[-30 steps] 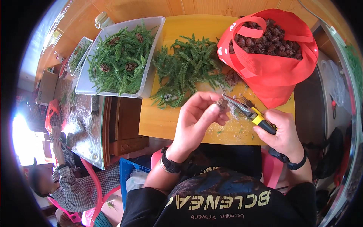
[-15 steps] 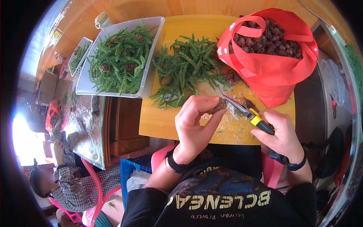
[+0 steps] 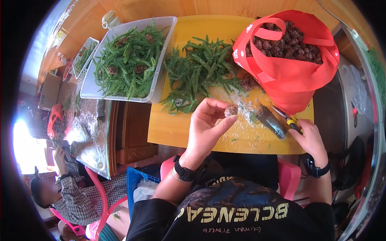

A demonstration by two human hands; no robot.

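Observation:
Between the thumb and fingers of my left hand [image 3: 207, 126] is a small brown pine cone [image 3: 230, 111], pinched above the near part of the yellow table. My right hand [image 3: 309, 138] is low at the table's right side, its fingers closed on the handle of the yellow-and-black pliers [image 3: 294, 124]. The pliers' jaws point away from me, towards the red bag. Just left of them lies a bundle of thin dark wires [image 3: 271, 121] in a clear wrapper. Pale crumbs surround the bundle.
A red bag [image 3: 297, 76] full of pine cones stands at the right back. Green artificial pine sprigs [image 3: 201, 68] lie mid-table. A clear plastic bin [image 3: 155, 86] at the left holds more sprigs and several cones. Another person [image 3: 80, 197] sits at a glass-topped table [image 3: 94, 150] farther left.
The pliers have moved away from the pine cone, right and down towards the table beside the wire bundle, with my right hand. My left hand keeps the cone, now turned differently.

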